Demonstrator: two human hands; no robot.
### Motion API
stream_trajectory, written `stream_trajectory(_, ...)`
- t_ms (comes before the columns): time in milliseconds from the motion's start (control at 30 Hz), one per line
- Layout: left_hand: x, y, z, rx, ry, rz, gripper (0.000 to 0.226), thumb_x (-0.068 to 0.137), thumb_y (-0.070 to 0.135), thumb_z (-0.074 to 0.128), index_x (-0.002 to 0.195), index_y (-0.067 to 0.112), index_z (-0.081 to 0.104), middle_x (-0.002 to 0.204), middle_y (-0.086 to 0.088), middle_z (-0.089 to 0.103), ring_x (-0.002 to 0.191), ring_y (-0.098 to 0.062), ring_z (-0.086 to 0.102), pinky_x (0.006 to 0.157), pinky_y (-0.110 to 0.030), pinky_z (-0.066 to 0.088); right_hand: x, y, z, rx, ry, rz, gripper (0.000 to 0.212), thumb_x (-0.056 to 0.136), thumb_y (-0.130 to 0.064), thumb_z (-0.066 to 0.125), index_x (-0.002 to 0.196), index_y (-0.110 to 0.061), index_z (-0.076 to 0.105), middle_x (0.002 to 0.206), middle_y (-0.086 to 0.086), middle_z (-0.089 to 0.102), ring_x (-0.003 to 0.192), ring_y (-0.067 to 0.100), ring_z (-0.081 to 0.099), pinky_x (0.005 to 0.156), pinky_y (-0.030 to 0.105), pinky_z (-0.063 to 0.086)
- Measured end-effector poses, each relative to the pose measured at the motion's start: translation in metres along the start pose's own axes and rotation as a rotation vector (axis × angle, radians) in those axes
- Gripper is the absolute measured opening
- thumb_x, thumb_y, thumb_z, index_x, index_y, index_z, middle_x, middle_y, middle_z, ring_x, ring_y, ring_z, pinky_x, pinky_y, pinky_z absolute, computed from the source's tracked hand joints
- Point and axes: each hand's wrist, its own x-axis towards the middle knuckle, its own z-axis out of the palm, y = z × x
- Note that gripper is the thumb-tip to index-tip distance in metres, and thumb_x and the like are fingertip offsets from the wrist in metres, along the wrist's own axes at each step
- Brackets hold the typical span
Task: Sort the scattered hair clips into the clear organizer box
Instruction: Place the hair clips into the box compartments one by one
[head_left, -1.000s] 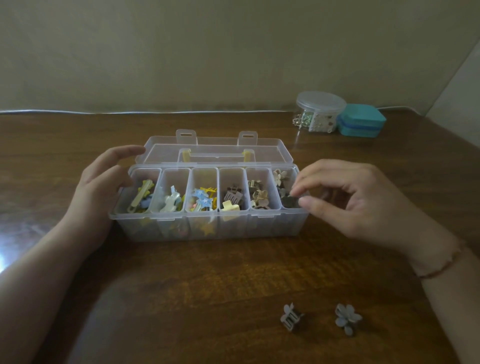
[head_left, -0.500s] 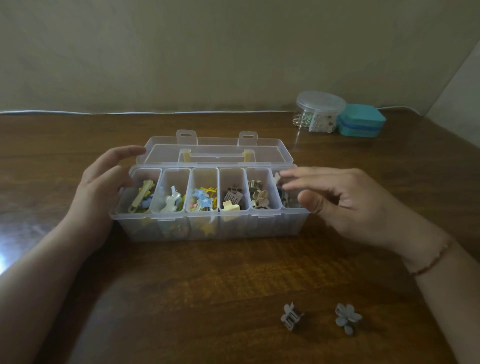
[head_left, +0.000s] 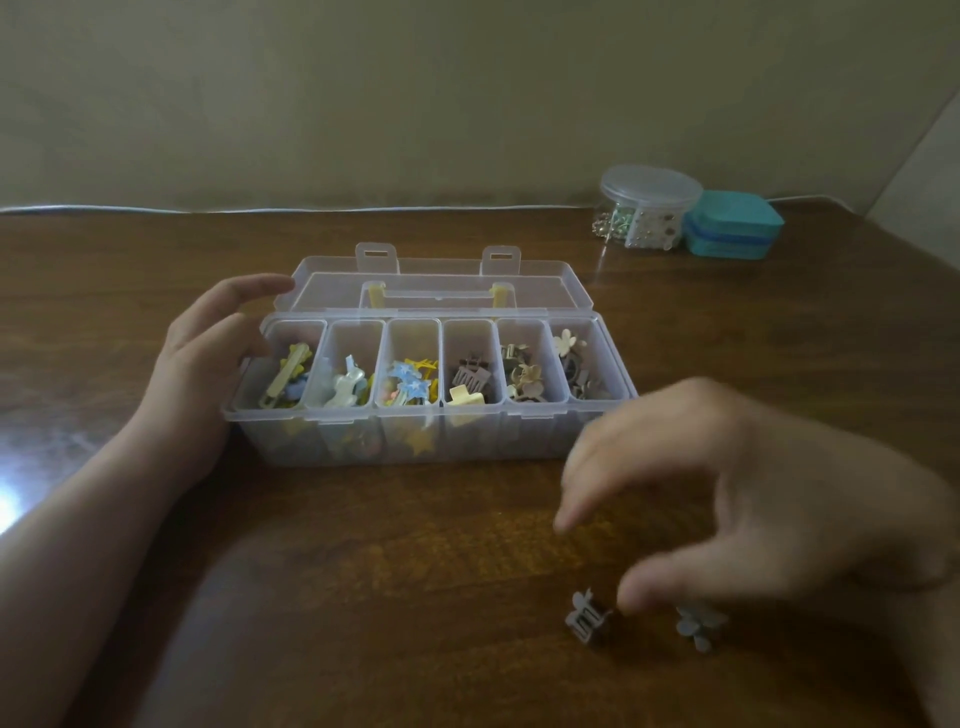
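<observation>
The clear organizer box stands open on the wooden table, lid folded back, its several compartments holding sorted clips. My left hand rests against the box's left end, fingers apart. Two grey flower clips lie near the front: one on its side and one flat. My right hand hovers just above them, blurred, fingers spread and curled downward with nothing in them; the thumb tip is between the two clips.
A round clear jar with small trinkets and a teal case stand at the back right by the wall. A white cable runs along the table's far edge.
My right hand has left the box's rightmost compartment and come down toward the front, over the two grey clips. The left hand and the box have stayed put.
</observation>
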Motion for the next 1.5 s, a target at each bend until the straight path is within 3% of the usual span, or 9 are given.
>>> stream_trajectory(200,0.003,0.000,0.000,-0.015,0.012,-0.065,0.049,0.064,0.017,0.043,0.107,0.023,0.066,0.123,0.002,0.062,0.109,-0.011,0.059,0.081,-0.034,0.049,0.014,0.004,0.016,-0.182,-0.126,-0.036,0.020,0.087,-0.031,0.072,0.106,-0.035,0.069,0.102,-0.022,0.066,0.100,-0.004,0.060,0.082,0.024,0.051)
stream_trajectory(500,0.004,0.000,0.002,-0.104,0.012,-0.097,0.055,0.060,0.017,0.045,0.108,0.032,0.067,0.119,-0.009,0.065,0.104,-0.026,0.063,0.064,-0.027,0.047,0.034,0.012,0.008,-0.153,0.764,0.092,0.016,0.080,-0.040,0.069,0.093,-0.032,0.064,0.082,-0.018,0.060,0.071,0.005,0.056,0.058,0.018,0.044)
stream_trajectory(667,0.004,-0.001,0.002,-0.119,0.008,-0.097,0.056,0.060,0.016,0.046,0.111,0.028,0.066,0.121,-0.009,0.064,0.106,-0.026,0.064,0.061,-0.020,0.050,0.040,0.031,0.011,-0.291,0.695,0.232,0.022,0.083,-0.046,0.059,0.086,-0.027,0.070,0.091,-0.017,0.068,0.097,0.008,0.060,0.085,0.041,0.049)
stream_trajectory(767,0.003,-0.001,0.003,-0.125,-0.005,-0.100,0.055,0.060,0.017,0.046,0.109,0.030,0.067,0.121,-0.009,0.065,0.107,-0.026,0.063,0.065,-0.026,0.048,0.028,0.026,0.004,-0.319,0.696,0.142,0.018,0.086,-0.038,0.062,0.087,-0.022,0.070,0.089,-0.015,0.067,0.091,0.006,0.061,0.082,0.031,0.049)
stream_trajectory(933,0.004,-0.005,0.002,-0.103,-0.003,-0.100,0.054,0.060,0.018,0.046,0.106,0.035,0.068,0.122,-0.008,0.064,0.112,-0.027,0.060,0.073,-0.033,0.047,-0.012,0.003,-0.016,-0.021,0.285,0.021,0.009,0.085,-0.034,0.067,0.087,-0.026,0.068,0.080,-0.011,0.065,0.071,0.010,0.063,0.060,0.020,0.049)
stream_trajectory(1067,0.004,-0.003,0.003,-0.055,-0.008,-0.077,0.053,0.063,0.018,0.043,0.110,0.027,0.065,0.130,-0.002,0.059,0.111,-0.014,0.057,0.075,-0.029,0.046,-0.017,-0.001,-0.022,0.058,-0.435,0.475,0.039,0.073,-0.054,0.077,0.107,-0.052,0.058,0.096,-0.013,0.066,0.084,0.008,0.063,0.070,0.030,0.055)
stream_trajectory(1167,0.003,-0.001,0.001,0.004,-0.020,-0.033,0.037,0.068,0.017,0.042,0.096,0.026,0.065,0.130,-0.001,0.057,0.109,-0.003,0.056,0.079,-0.022,0.052,-0.010,-0.001,-0.010,-0.055,-0.605,0.556,0.041,0.074,-0.055,0.075,0.108,-0.053,0.052,0.096,-0.014,0.066,0.086,0.001,0.060,0.074,0.029,0.053)
stream_trajectory(1367,0.004,0.000,0.001,-0.065,0.014,-0.112,0.055,0.062,0.017,0.044,0.111,0.027,0.067,0.126,-0.005,0.062,0.114,-0.028,0.059,0.077,-0.035,0.049,-0.006,0.001,-0.002,-0.033,-0.396,0.299,0.016,0.086,-0.049,0.065,0.101,-0.043,0.060,0.096,-0.018,0.066,0.089,0.005,0.063,0.073,0.030,0.054)
stream_trajectory(1500,0.003,-0.001,0.000,-0.134,0.026,-0.154,0.059,0.060,0.017,0.047,0.114,0.035,0.065,0.123,-0.010,0.064,0.108,-0.029,0.063,0.072,-0.035,0.048,0.008,0.000,-0.004,0.160,0.151,0.056,0.010,0.085,-0.033,0.066,0.095,-0.032,0.065,0.091,-0.010,0.067,0.081,0.010,0.066,0.065,0.026,0.054)
